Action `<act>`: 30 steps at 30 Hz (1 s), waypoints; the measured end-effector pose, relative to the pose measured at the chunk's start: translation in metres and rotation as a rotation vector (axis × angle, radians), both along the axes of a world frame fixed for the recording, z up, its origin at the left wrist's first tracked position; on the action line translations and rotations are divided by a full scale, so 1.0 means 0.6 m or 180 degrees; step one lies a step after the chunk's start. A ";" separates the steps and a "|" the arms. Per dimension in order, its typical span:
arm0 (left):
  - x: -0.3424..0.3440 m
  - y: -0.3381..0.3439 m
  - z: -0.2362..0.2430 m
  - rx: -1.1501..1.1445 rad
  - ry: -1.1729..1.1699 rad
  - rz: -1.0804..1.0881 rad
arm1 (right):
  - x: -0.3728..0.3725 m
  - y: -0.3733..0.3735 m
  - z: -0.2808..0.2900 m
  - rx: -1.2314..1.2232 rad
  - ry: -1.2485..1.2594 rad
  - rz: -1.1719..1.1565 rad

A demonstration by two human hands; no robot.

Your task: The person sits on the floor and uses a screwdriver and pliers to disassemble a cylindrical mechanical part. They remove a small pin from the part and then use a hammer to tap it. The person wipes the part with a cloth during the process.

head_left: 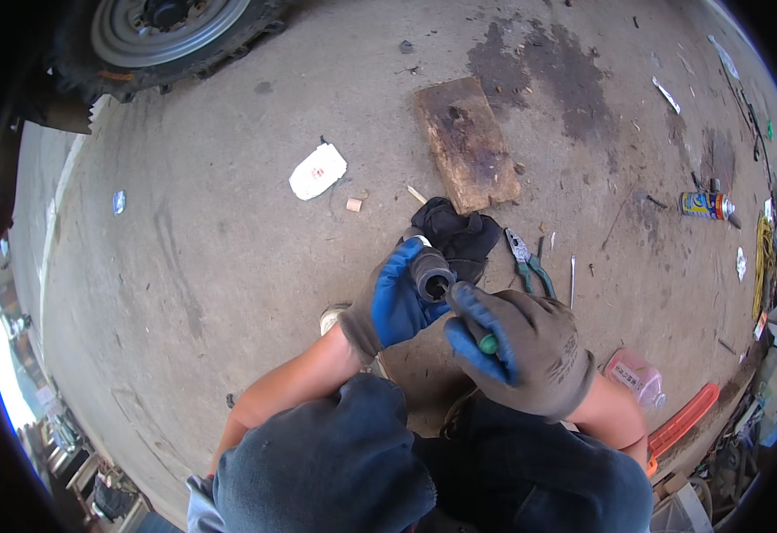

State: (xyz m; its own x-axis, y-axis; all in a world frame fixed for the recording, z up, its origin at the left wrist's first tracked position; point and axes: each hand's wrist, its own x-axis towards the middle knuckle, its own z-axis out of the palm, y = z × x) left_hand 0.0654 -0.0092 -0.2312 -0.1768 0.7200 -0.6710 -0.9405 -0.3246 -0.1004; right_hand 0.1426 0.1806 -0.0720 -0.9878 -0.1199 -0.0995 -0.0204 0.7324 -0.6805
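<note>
Here, two gloved hands are seen above a concrete floor. The left hand is wrapped around one short dark metal cylinder, which is held just over the floor with its open end turned up toward the camera. The right hand is clenched around one green-handled tool, whose tip is set at the mouth of the cylinder; what kind of tool it is cannot be told, since the shaft is hidden by the glove.

One black rag is laid just behind the cylinder, and one worn wooden board is touched by its far edge. One pair of pliers with green grips is placed just right of the rag, and one thin metal rod lies beside it. One spray can is laid on its side well to the right. One white crumpled wrapper is seen to the left of the board, and one small wooden block near it. One wheel is cut off by the upper edge. One pink bottle and one orange plastic piece are crowded near the right elbow, with clutter along the right rim. Open floor is left to the left of the hands.
</note>
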 end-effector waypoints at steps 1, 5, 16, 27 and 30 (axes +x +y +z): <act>-0.002 0.001 0.003 0.0010 -0.0065 0.0007 | 0.007 0.000 -0.009 -0.0205 0.0036 -0.0171; -0.006 0.008 0.011 -0.0086 -0.0151 -0.0025 | 0.016 -0.006 -0.026 -0.0559 0.0589 -0.0512; -0.071 -0.015 0.204 -0.1430 0.5848 -0.1937 | -0.006 -0.018 -0.030 -0.0453 0.0756 -0.0556; -0.087 -0.021 0.169 -0.0749 0.6476 -0.1483 | -0.025 0.021 -0.011 -0.0324 0.1019 -0.0691; -0.085 -0.026 0.168 -0.0905 0.6757 -0.1337 | 0.019 0.068 -0.077 -0.0962 0.0724 -0.1837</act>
State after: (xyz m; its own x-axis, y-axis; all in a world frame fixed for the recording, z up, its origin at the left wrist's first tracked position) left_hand 0.0145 -0.0247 -0.1302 -0.4941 0.8482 0.1910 0.4446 0.0577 0.8939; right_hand 0.1543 0.2215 -0.1184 -0.8943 0.4416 0.0727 0.1493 0.4477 -0.8816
